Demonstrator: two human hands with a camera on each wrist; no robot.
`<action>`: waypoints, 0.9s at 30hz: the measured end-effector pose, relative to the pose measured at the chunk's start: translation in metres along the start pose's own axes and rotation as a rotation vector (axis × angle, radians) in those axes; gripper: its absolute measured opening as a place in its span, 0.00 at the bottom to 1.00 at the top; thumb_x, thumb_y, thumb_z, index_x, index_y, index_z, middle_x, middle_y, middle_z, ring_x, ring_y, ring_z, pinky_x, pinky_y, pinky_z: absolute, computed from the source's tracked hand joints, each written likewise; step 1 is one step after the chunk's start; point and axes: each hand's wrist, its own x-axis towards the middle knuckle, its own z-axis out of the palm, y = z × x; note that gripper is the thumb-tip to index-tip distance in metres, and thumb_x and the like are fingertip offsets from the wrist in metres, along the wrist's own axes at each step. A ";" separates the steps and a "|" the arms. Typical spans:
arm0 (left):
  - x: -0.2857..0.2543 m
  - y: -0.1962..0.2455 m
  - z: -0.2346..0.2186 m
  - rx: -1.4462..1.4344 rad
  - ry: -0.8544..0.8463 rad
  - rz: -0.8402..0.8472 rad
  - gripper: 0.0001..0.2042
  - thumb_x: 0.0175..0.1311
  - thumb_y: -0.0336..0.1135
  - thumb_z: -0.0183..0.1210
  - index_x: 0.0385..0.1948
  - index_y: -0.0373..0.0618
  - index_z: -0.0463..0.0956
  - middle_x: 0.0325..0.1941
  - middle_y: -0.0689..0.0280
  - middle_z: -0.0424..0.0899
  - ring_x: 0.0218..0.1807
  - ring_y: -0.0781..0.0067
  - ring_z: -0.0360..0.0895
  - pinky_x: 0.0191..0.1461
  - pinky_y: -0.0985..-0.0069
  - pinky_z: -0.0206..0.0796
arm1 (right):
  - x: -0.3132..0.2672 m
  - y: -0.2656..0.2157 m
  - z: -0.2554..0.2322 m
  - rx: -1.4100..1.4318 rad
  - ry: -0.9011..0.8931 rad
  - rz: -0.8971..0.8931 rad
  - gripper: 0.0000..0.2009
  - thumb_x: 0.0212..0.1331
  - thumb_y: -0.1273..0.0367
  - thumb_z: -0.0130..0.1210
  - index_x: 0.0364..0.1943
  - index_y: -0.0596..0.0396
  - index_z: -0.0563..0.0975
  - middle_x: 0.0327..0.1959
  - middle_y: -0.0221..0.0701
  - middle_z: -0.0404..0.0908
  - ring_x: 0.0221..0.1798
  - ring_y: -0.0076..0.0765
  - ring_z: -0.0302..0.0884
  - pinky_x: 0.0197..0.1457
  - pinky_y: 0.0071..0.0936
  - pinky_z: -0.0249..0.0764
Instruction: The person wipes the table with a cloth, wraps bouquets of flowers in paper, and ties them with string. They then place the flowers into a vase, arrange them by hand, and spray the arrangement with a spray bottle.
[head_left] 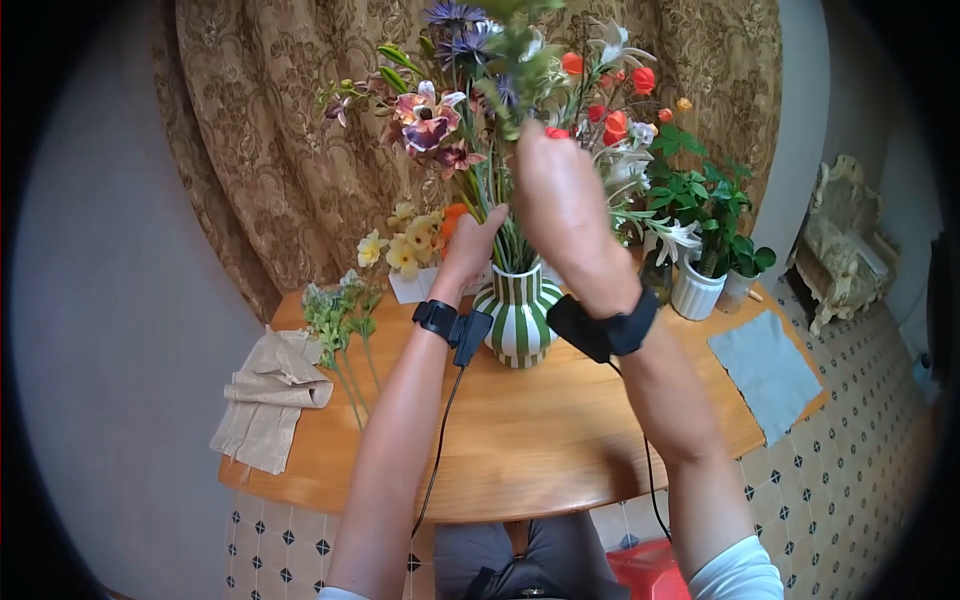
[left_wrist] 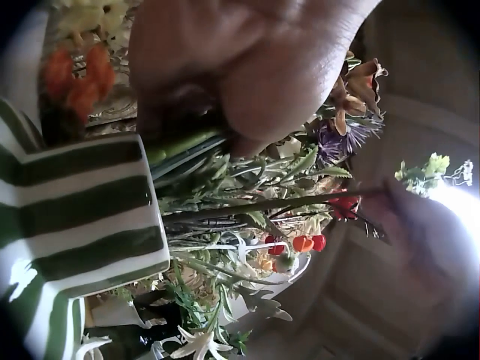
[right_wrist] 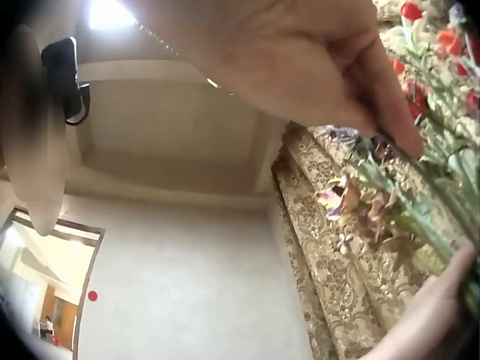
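Observation:
A green-and-white striped vase (head_left: 518,318) stands on the wooden table, full of mixed flowers. Just above its mouth, my left hand (head_left: 474,242) holds a bunch of green stems (left_wrist: 191,148), fingers curled round them. My right hand (head_left: 565,195) is raised higher, pinching a long stem (left_wrist: 277,202) whose lower end is in the vase mouth. Leafy green tops with small pale flowers (left_wrist: 433,174) stick out above that hand, blurred in the head view. Purple-and-cream orchids (head_left: 428,120) are on the left of the bouquet, red-orange blooms (head_left: 615,127) on the right.
On the table's left lie loose green sprigs (head_left: 340,320) beside a crumpled beige cloth (head_left: 270,400). A grey-blue cloth (head_left: 768,372) lies at the right. Potted plants in a white pot (head_left: 697,292) stand behind right. A patterned curtain (head_left: 260,130) hangs close behind the bouquet.

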 end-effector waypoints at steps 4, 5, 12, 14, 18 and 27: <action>0.000 -0.003 0.002 0.055 0.028 -0.033 0.20 0.71 0.44 0.55 0.41 0.30 0.79 0.34 0.60 0.84 0.36 0.72 0.77 0.43 0.67 0.69 | -0.013 -0.052 -0.001 -0.036 -0.037 0.010 0.08 0.53 0.80 0.55 0.37 0.65 0.71 0.21 0.48 0.81 0.27 0.53 0.84 0.30 0.44 0.82; 0.000 -0.003 0.003 0.073 0.041 -0.048 0.20 0.71 0.44 0.55 0.40 0.29 0.79 0.33 0.60 0.84 0.35 0.72 0.77 0.43 0.67 0.69 | -0.018 -0.059 0.002 -0.072 -0.008 -0.017 0.06 0.57 0.78 0.53 0.38 0.63 0.73 0.19 0.44 0.82 0.25 0.46 0.86 0.28 0.38 0.83; -0.014 0.024 0.014 0.127 0.186 -0.060 0.18 0.70 0.41 0.54 0.33 0.29 0.77 0.26 0.60 0.81 0.30 0.70 0.75 0.39 0.64 0.67 | -0.015 0.021 0.037 0.079 0.009 0.092 0.07 0.57 0.75 0.59 0.32 0.65 0.73 0.24 0.51 0.81 0.31 0.59 0.83 0.33 0.50 0.77; -0.008 0.012 0.014 0.108 0.184 0.058 0.16 0.71 0.40 0.54 0.34 0.32 0.77 0.24 0.62 0.79 0.29 0.72 0.73 0.38 0.66 0.66 | -0.007 0.035 0.032 0.188 0.017 0.101 0.09 0.57 0.72 0.60 0.28 0.66 0.75 0.24 0.52 0.80 0.32 0.60 0.82 0.36 0.49 0.77; -0.009 0.005 0.015 -0.036 0.109 0.079 0.21 0.74 0.47 0.53 0.33 0.32 0.78 0.25 0.64 0.79 0.31 0.77 0.72 0.38 0.70 0.66 | -0.002 0.049 0.029 0.226 -0.165 0.148 0.10 0.54 0.72 0.61 0.25 0.68 0.79 0.27 0.56 0.80 0.35 0.63 0.82 0.41 0.50 0.79; -0.006 -0.018 0.012 0.004 0.116 0.042 0.31 0.76 0.56 0.48 0.28 0.30 0.76 0.21 0.62 0.77 0.28 0.75 0.70 0.35 0.65 0.65 | -0.056 0.039 0.058 0.151 -0.080 0.149 0.17 0.56 0.67 0.65 0.21 0.70 0.76 0.23 0.59 0.77 0.31 0.68 0.78 0.36 0.52 0.75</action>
